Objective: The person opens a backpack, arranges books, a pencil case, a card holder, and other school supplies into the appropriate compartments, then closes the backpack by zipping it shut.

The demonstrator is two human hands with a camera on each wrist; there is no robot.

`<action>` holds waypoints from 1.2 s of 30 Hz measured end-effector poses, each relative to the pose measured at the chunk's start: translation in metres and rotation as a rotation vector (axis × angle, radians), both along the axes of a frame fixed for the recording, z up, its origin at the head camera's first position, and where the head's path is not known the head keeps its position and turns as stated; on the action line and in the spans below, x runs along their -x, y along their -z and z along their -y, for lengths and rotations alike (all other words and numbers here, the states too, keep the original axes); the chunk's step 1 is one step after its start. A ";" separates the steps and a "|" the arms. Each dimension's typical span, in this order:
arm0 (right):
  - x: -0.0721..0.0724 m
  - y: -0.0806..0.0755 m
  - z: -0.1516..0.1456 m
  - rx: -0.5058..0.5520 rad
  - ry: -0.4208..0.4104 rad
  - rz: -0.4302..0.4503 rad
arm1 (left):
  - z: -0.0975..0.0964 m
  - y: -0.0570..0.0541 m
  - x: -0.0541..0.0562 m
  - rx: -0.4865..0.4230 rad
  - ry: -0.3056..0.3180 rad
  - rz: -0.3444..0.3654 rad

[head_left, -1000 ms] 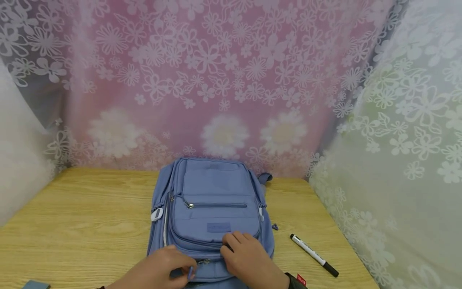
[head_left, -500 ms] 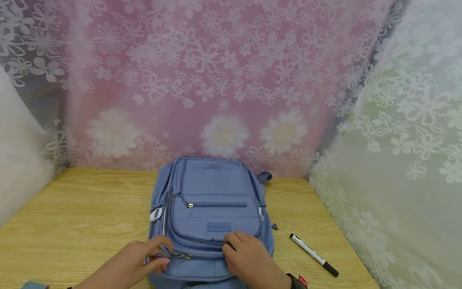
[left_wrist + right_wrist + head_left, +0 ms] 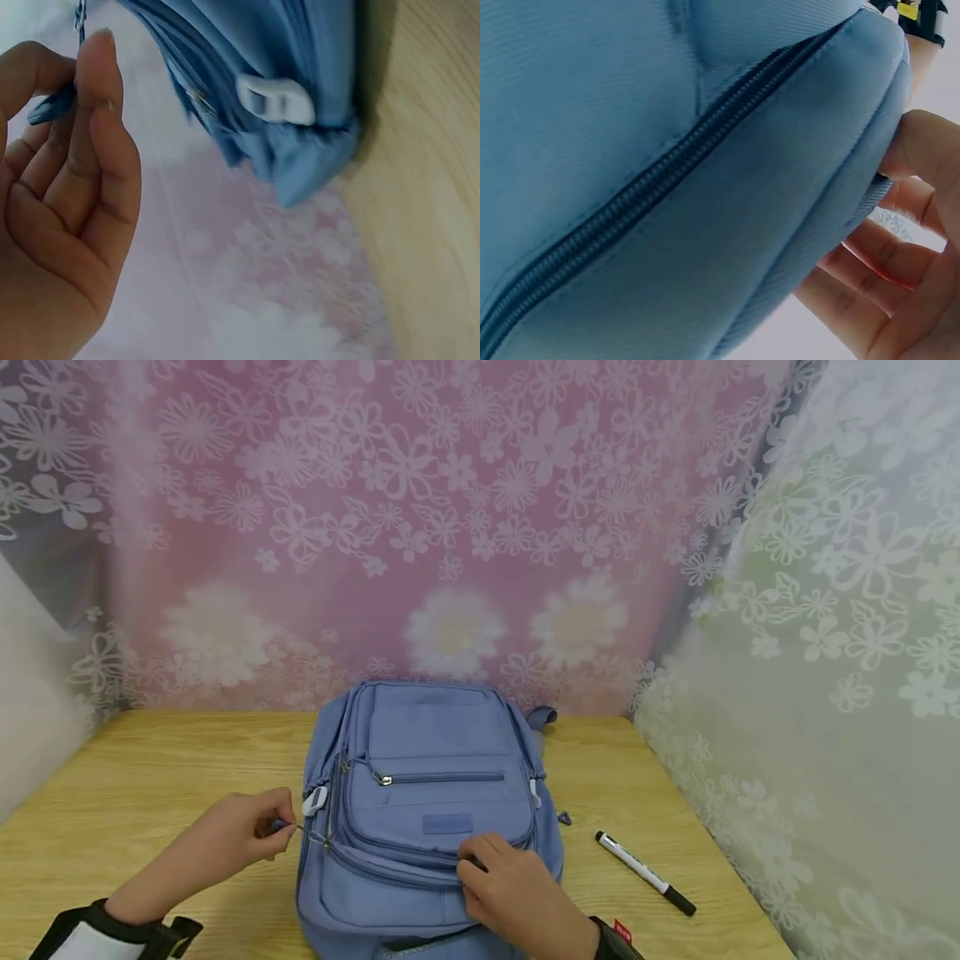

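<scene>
A blue backpack (image 3: 442, 727) stands on the wooden table, its front facing me. My left hand (image 3: 251, 828) is off its left side, thumb and fingers pinching a blue zipper pull (image 3: 54, 107). The pull's cord runs taut to the slider (image 3: 318, 838) at the left end of the lower front pocket's zipper. My right hand (image 3: 517, 881) grips the fabric edge just above that pocket, right of the middle. In the right wrist view the thumb of the right hand (image 3: 922, 277) presses one side of the edge, the fingers behind it. A long dark zipper (image 3: 660, 176) crosses the cloth there.
A white marker with black ends (image 3: 645, 872) lies on the table (image 3: 187, 760) to the right of the backpack. White side buckles (image 3: 315, 801) sit on the bag. A flowered curtain (image 3: 450, 527) hangs behind, and a pale flowered sheet (image 3: 847, 735) borders the right side.
My left hand has drawn the zipper pull leftward and up along the lower front pocket, past the bag's left edge. My right hand keeps its grip. The head view has shifted slightly.
</scene>
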State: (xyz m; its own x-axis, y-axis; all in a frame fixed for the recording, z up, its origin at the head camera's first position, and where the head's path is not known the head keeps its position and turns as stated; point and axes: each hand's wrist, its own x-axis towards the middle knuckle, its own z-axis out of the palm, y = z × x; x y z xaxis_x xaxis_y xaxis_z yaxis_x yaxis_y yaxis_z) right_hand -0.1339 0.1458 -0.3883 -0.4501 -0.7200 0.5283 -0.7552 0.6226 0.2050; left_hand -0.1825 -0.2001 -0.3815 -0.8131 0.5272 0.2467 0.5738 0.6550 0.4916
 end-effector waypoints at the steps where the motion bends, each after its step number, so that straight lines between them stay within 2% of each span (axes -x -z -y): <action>1: 0.000 0.000 0.000 0.000 -0.008 0.003 | 0.001 0.000 0.004 0.007 -0.027 0.006; 5: 0.000 -0.001 -0.004 0.001 -0.032 0.019 | -0.002 0.005 0.027 0.029 -0.079 0.026; 9: 0.000 -0.001 -0.006 -0.005 -0.044 0.047 | -0.006 0.016 0.055 0.074 -0.198 -0.078; 14: -0.001 -0.002 -0.006 -0.020 -0.063 0.053 | -0.004 0.036 0.089 0.053 -0.338 -0.171; 19: -0.002 0.000 -0.003 -0.039 -0.065 0.060 | -0.013 0.051 0.110 0.065 -0.422 -0.240; 21: -0.002 0.000 -0.001 -0.043 -0.058 0.064 | -0.017 0.052 0.114 0.087 -0.439 -0.281; 24: -0.002 0.000 0.001 -0.042 -0.048 0.075 | -0.020 0.048 0.117 0.121 -0.445 -0.348; 27: -0.001 -0.001 0.001 -0.048 -0.039 0.083 | -0.019 0.041 0.116 0.147 -0.423 -0.365; 31: 0.000 -0.005 -0.001 -0.088 -0.037 0.123 | -0.017 0.034 0.110 0.167 -0.366 -0.390; 36: 0.004 -0.017 -0.002 -0.070 -0.025 0.236 | -0.022 0.031 0.098 0.189 -0.230 -0.557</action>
State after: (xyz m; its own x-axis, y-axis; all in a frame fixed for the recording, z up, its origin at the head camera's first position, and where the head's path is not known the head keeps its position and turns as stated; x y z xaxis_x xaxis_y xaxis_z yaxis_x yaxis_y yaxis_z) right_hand -0.1377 0.1476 -0.3714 -0.5371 -0.7632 0.3592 -0.8020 0.5940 0.0627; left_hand -0.2808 -0.1786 -0.4120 -0.6875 0.4297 0.5854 0.5443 0.8386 0.0236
